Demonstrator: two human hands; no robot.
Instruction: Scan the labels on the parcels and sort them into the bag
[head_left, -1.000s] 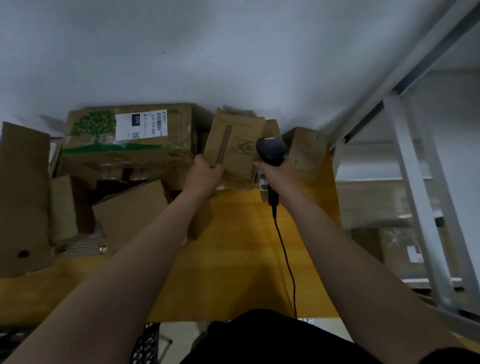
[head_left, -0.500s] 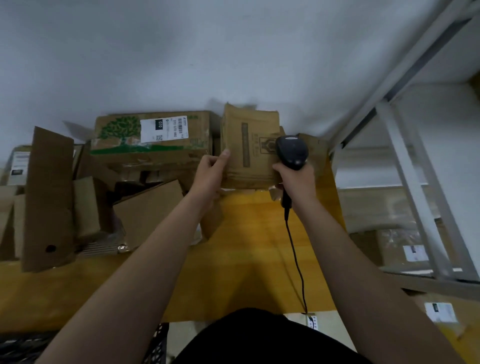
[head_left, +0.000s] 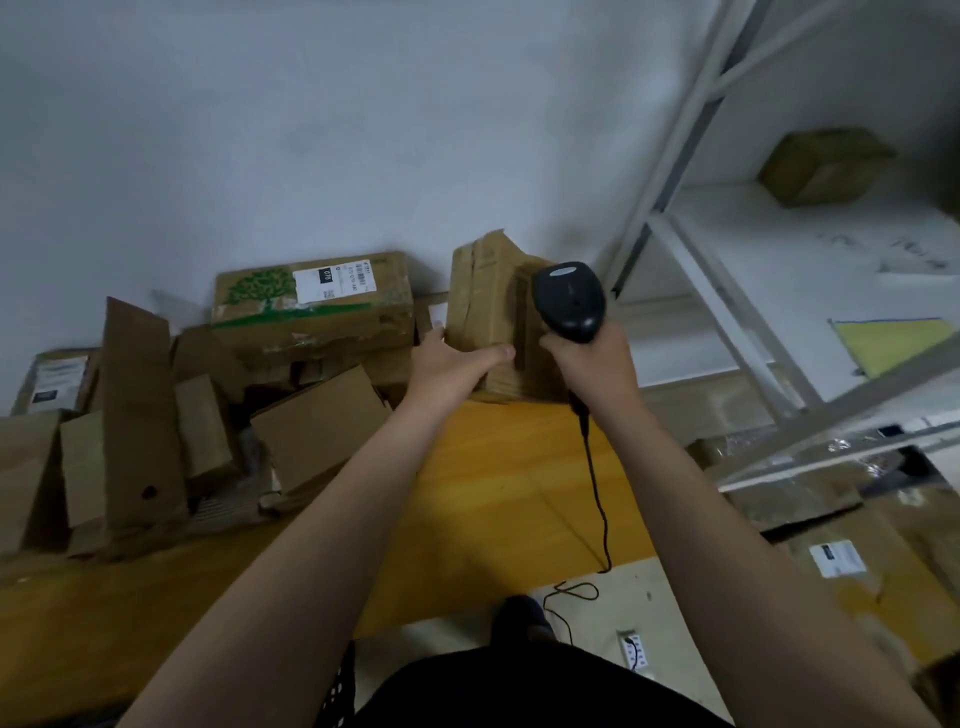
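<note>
Fingers (head_left: 437, 332) around upright parcel (head_left: 483, 291), beside scanner (head_left: 569, 301)

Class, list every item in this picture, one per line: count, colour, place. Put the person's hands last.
held parcel: one, brown, upright at table's far edge
barcode scanner: one, black, before held parcel
cable: one, black, trailing to the floor
tree-print box: one, brown and green, left of held parcel
cardboard pieces: several, brown, table's left
table: one, yellow, below the arms
shelving: one, white, right
left hand: one, grips held parcel
right hand: one, grips barcode scanner
</note>
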